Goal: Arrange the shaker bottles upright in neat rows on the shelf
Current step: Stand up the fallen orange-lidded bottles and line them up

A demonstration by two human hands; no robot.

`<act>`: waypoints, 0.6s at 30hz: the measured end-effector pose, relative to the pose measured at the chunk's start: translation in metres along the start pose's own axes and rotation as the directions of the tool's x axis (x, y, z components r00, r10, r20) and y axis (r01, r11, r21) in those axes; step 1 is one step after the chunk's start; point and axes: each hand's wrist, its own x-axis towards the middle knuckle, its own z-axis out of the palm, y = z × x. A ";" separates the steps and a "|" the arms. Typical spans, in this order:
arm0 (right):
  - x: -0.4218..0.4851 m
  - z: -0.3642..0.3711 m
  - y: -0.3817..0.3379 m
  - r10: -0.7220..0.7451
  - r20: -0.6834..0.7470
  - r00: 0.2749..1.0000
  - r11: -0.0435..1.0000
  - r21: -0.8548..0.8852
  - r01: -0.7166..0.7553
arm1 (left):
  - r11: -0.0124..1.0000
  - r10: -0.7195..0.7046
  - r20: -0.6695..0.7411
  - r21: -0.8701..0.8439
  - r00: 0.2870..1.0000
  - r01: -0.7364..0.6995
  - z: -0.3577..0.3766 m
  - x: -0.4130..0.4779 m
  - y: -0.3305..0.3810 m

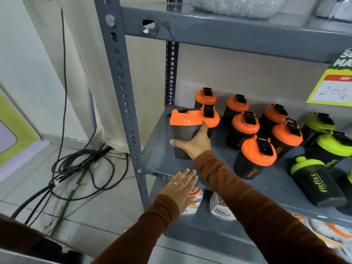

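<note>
Bottle (183, 137) with orange lid held in right hand (194, 144), fingers wrapped round dark body, near left front corner of shelf (156, 161); base at or just above shelf, contact not resolvable. Roughly upright, slight tilt. Lid touching or overlapping orange lid of neighbour bottle (210, 119) just behind. Left hand (181, 186) flat and open, holding nothing, fingertips against front lip of shelf. Six more orange-lidded bottles (255, 155) standing upright in loose diagonal rows to the right; green-lidded bottles (335, 143) further right, one green bottle (316, 181) lying on its side near front edge. Risks, judged: held bottle close to left and front edges, so could tip off if released while tilted; sliding it back could knock neighbour into rear row; right sleeve (247, 195) crossing just in front of nearest orange bottle, could topple it on withdrawal. Lying green bottle free to roll off front edge if shelf jolted.
</note>
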 end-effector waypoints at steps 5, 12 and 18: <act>-0.025 -0.025 0.032 -0.067 -0.237 0.969 0.988 0.116 0.097 | 0.999 -0.013 0.054 -0.047 0.998 0.015 0.007 0.001 0.002; -0.027 -0.024 0.061 0.022 -0.343 0.939 0.992 0.126 0.023 | 0.999 0.029 0.084 -0.035 0.996 -0.026 0.003 0.000 -0.015; -0.031 -0.014 0.069 0.048 -0.336 0.941 0.998 0.046 -0.035 | 0.977 -0.207 0.136 -0.027 0.969 0.212 -0.009 0.002 -0.060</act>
